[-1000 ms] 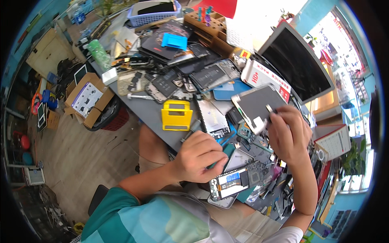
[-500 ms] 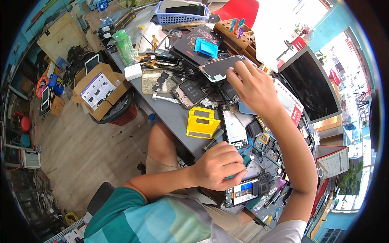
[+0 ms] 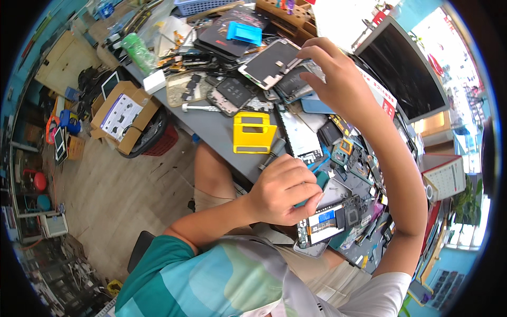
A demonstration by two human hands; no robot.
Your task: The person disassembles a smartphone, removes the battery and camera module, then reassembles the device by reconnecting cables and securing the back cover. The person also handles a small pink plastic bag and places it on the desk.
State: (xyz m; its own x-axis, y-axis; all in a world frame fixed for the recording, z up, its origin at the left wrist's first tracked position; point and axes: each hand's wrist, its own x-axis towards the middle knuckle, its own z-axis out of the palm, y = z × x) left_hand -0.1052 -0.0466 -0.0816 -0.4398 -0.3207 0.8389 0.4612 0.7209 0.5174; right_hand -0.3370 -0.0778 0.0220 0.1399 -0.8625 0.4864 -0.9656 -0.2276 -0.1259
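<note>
My right hand [image 3: 338, 79] is open above the parts pile, thumb and fingers apart. Its fingertips are beside the upper corner of a phone screen panel [image 3: 270, 64], dark with a pale frame, lying tilted on other phone parts. My left hand [image 3: 282, 190] is closed around a teal object [image 3: 321, 180]; only an end of it shows past the fingers, so its kind is hidden. Just right of that hand lies an opened phone [image 3: 323, 224] with its battery and boards exposed. A yellow phone stand [image 3: 253, 132] rests on the grey desk beyond the left hand.
A monitor [image 3: 404, 68] stands at the right, a desk calendar [image 3: 442, 177] nearer. A black box [image 3: 224, 37] carries a blue holder [image 3: 244, 34]. Phone frames and small parts crowd the desk. On the floor at left, a cardboard box [image 3: 124, 117] sits on a red basket [image 3: 163, 141].
My right hand has released the phone screen panel, which now rests on the pile. Its fingers have spread. The left hand keeps its curled grip, and the whole view has shifted.
</note>
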